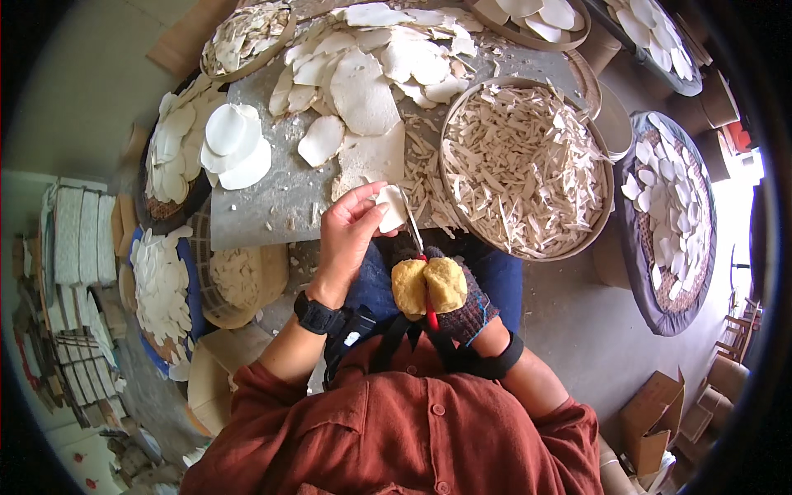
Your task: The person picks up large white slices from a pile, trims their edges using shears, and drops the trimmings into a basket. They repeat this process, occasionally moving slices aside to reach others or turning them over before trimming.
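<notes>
My left hand [346,235] is bare. Its thumb and fingers pinch a small, thin white piece [391,211] with a rounded outline. My right hand [477,312] wears a dark knitted glove and is closed round a pair of scissors [414,233]. Thick yellow padding [434,285] covers the scissors' handles, with red showing between. The blades point up and away from me, right against the white piece's right edge. Much of the right hand's fingers is hidden behind the padding. Just beyond my hands, a larger pitted white sheet [373,159] lies on the grey table [285,202].
A round tray [609,194] heaped with narrow white offcuts stands at the right. Irregular white sheets [363,91] pile up at the back. Trimmed white discs [235,148] are stacked at the table's left edge. A basket [247,309] sits lower left; a cardboard box [652,421] stands lower right.
</notes>
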{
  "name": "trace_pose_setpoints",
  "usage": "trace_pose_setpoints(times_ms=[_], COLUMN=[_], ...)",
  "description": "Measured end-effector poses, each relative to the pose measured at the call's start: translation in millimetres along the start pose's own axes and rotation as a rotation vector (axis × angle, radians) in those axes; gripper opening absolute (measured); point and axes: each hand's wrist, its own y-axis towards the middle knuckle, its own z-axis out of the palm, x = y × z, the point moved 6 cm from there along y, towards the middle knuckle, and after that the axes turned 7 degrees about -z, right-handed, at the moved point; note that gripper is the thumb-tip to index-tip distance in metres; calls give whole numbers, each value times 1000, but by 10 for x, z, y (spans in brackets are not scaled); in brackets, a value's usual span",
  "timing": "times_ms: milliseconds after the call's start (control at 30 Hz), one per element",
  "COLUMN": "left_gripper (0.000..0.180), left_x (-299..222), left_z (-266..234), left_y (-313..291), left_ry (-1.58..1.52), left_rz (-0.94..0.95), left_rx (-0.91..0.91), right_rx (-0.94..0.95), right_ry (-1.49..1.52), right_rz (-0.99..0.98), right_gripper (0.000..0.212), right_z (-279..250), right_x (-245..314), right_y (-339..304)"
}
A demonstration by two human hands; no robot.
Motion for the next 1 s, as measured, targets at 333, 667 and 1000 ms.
trace_pose_setpoints(times_ms=[333, 667, 1000], left_gripper=[30, 34, 31], left_x=[-52, -71, -368], left_z=[-94, -318, -1460], left_y=[-38, -65, -285], left_ry=[106, -151, 199], left_rz=[17, 66, 67], left_rx=[168, -73, -243], right_rx=[-69, 63, 327], right_ry=[1024, 763, -307], right_rz=[286, 244, 3], right_gripper=[30, 32, 42], right_z=[238, 368, 382], right_x=[-205, -291, -33], right_y=[35, 10, 69])
